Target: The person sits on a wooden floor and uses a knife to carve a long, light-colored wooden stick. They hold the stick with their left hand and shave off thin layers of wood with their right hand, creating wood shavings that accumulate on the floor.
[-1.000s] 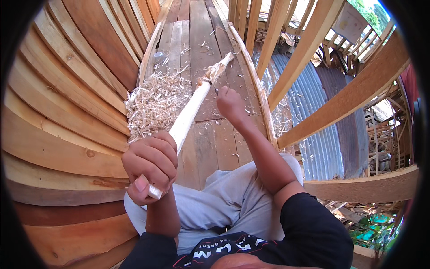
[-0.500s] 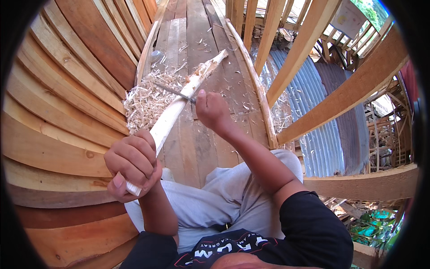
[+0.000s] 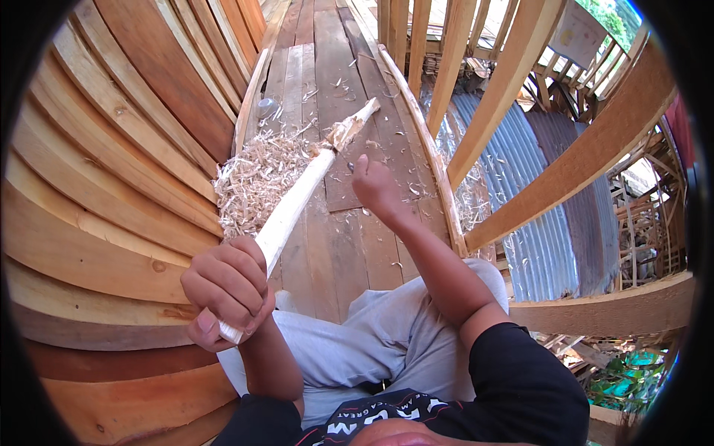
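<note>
My left hand [image 3: 227,291] is closed round the near end of a long pale stick [image 3: 294,208], which points away from me and to the right. Most of its length is peeled smooth and white. Toward its far end sits a rough brown patch with curled shavings hanging on it. My right hand [image 3: 378,187] is a fist just right of the stick, apart from it. It grips a knife [image 3: 351,168], of which only a small dark bit shows beside the fingers; the rest cannot be made out here.
A heap of wood shavings [image 3: 260,175] lies on the plank floor [image 3: 320,253] left of the stick. Behind it is a small clear round container [image 3: 266,108]. A board wall [image 3: 111,201] rises on my left. Slanting wooden posts [image 3: 513,97] and a corrugated metal roof [image 3: 528,201] are at right.
My right hand has moved a little away to the right, and the knife blade that lay across the stick has come off it. The left hand still holds the stick, slightly shifted.
</note>
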Action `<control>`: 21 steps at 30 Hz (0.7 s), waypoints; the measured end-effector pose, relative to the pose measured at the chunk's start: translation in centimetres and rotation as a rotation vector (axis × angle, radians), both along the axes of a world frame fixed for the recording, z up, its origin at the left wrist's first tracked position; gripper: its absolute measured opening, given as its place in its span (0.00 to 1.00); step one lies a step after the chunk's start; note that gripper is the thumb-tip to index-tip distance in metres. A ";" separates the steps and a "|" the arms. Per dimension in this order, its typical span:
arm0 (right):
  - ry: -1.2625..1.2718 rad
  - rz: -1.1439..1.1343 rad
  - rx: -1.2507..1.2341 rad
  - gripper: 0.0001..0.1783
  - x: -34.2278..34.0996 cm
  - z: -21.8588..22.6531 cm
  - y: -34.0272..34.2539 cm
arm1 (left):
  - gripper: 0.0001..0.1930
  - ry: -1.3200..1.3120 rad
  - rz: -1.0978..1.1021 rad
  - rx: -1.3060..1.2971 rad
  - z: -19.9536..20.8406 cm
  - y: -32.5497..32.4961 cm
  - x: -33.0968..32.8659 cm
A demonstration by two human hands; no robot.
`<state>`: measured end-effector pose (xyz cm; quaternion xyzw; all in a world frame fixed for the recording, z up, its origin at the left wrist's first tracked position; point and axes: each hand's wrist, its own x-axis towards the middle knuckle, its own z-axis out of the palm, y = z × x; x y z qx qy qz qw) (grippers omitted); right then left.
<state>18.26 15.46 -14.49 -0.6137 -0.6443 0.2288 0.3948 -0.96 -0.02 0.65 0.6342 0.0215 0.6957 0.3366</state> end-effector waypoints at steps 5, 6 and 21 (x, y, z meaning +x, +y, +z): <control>-0.021 0.032 -0.177 0.35 -1.4 -0.1 -0.7 | 0.18 0.008 -0.001 -0.013 0.2 -0.6 -0.2; -0.019 -0.131 -0.187 0.35 -0.3 -2.3 1.6 | 0.18 -0.007 0.001 -0.006 0.3 -0.3 0.3; 0.644 0.217 -0.777 0.42 2.3 5.4 0.0 | 0.21 0.119 -0.055 0.102 0.3 -0.6 1.2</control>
